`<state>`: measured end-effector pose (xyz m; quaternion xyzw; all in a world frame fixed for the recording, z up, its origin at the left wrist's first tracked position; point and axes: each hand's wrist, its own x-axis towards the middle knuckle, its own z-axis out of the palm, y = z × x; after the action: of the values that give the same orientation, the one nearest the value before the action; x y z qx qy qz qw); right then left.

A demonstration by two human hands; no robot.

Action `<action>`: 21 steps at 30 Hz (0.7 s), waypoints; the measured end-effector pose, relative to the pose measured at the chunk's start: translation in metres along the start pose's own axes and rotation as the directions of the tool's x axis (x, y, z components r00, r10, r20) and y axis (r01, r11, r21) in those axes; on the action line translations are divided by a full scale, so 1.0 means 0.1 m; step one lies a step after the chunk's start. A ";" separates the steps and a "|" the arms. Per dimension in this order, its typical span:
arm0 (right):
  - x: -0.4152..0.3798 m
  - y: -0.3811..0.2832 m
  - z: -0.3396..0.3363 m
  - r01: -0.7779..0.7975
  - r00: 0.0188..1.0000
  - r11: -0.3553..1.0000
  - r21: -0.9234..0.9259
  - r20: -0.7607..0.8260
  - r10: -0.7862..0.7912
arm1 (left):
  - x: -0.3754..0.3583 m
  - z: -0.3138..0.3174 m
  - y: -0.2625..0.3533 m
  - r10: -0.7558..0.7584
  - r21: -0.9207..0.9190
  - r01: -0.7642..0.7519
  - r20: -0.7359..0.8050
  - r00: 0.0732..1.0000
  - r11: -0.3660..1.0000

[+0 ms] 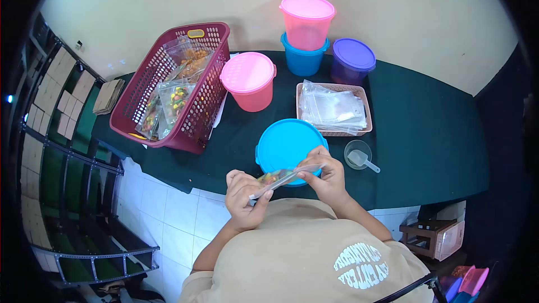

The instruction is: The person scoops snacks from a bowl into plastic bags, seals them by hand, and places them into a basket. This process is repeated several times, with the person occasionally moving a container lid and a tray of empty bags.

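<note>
Between my two hands is a clear plastic bag [276, 178] with colourful pieces inside, held above the front part of a blue-lidded tub [291, 143]. My left hand [246, 199] grips the bag's left end, its thumb on the near edge. At the right end, my right hand [324, 177] pinches the bag's edge between thumb and fingers. Just right of the tub, a clear round bowl [353, 147] holds a small scoop [357, 159]. Behind that, a pink tray [368, 118] carries a stack of flat clear bags [332, 108].
A maroon basket [199, 129] with filled bags [175, 98] stands at the left. Behind the blue lid are a pink tub [248, 81], a pink tub [307, 22] stacked on a blue one [303, 59], and a purple tub [352, 62]. Brown packets [108, 96] lie far left.
</note>
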<state>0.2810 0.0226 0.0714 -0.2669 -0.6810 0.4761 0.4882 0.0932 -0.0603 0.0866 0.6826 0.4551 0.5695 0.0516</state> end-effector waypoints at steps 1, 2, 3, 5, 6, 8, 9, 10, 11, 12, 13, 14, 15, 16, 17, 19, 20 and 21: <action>0.00 0.01 -0.01 0.000 1.000 1.000 -0.024 -0.015 0.000 | -0.01 -0.01 0.00 -0.010 0.013 0.010 -0.022 1.000 1.000; 0.00 0.00 -0.03 -0.002 1.000 1.000 -0.023 -0.016 0.001 | -0.01 -0.03 0.00 -0.011 0.013 0.011 -0.020 1.000 1.000; 0.00 -0.01 -0.04 0.000 1.000 1.000 -0.028 -0.020 -0.001 | -0.02 -0.05 0.00 -0.021 0.017 0.022 -0.038 0.999 1.000; 0.00 -0.03 -0.07 0.004 1.000 0.999 -0.033 -0.031 -0.005 | -0.03 -0.09 -0.01 -0.027 0.018 0.028 -0.052 0.998 0.999; 0.00 -0.04 -0.08 0.019 1.000 0.998 -0.057 -0.011 -0.020 | -0.04 -0.10 -0.02 -0.032 0.023 0.034 -0.066 0.997 0.999; -0.02 -0.04 -0.09 0.035 0.999 0.996 -0.080 0.010 -0.035 | -0.04 -0.15 -0.03 -0.034 0.032 0.036 -0.069 0.997 0.999; -0.03 -0.03 -0.08 0.034 0.999 0.998 -0.052 0.007 -0.034 | -0.04 -0.16 -0.04 -0.031 0.035 0.034 -0.071 0.997 0.999; -0.02 -0.03 -0.08 0.038 0.999 0.999 -0.023 0.009 -0.038 | -0.02 -0.17 -0.06 -0.079 -0.036 0.077 -0.047 0.996 0.996; 0.01 -0.05 -0.07 0.063 0.998 0.998 -0.018 0.023 -0.062 | 0.02 -0.19 -0.10 -0.114 -0.099 0.111 -0.032 0.993 0.989; 0.05 -0.09 -0.04 0.019 1.000 0.999 0.035 0.016 -0.020 | 0.04 -0.23 -0.17 -0.182 -0.068 0.182 -0.003 0.983 0.981; 0.08 -0.12 -0.01 -0.024 1.000 0.996 0.091 0.015 0.023 | 0.08 -0.22 -0.20 -0.155 -0.047 0.154 -0.033 0.987 0.987; 0.06 -0.14 0.04 -0.059 0.998 0.994 0.089 -0.019 0.061 | 0.11 -0.15 -0.18 -0.144 -0.044 0.137 -0.260 0.955 0.990; 0.07 -0.15 0.12 -0.030 1.000 0.995 0.095 0.004 0.030 | 0.12 -0.12 -0.18 -0.127 -0.045 0.121 -0.474 0.871 0.992; 0.08 -0.15 0.22 0.072 0.995 0.995 0.062 -0.073 -0.067 | 0.09 -0.15 -0.14 -0.104 -0.034 0.099 -0.408 0.907 0.995; 0.10 -0.15 0.28 0.170 0.976 0.985 0.024 -0.144 -0.165 | 0.08 -0.20 -0.10 -0.040 0.093 0.061 -0.217 0.975 0.994; 0.17 -0.25 0.34 0.257 0.965 0.966 -0.016 -0.044 -0.257 | 0.23 -0.16 0.02 -0.006 0.129 0.002 0.030 1.000 0.992; 0.18 -0.31 0.39 0.294 0.955 0.951 -0.097 -0.009 -0.297 | 0.25 -0.08 0.05 -0.010 0.110 0.010 0.002 1.000 0.994; 0.19 -0.34 0.42 0.332 0.943 0.926 -0.179 0.025 -0.333 | 0.27 -0.05 0.07 -0.014 0.087 0.016 -0.024 1.000 0.996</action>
<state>0.2390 0.0084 0.1072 -0.1921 -0.7554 0.3220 0.5374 0.0909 -0.0477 0.1122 0.6740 0.4851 0.5568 0.0208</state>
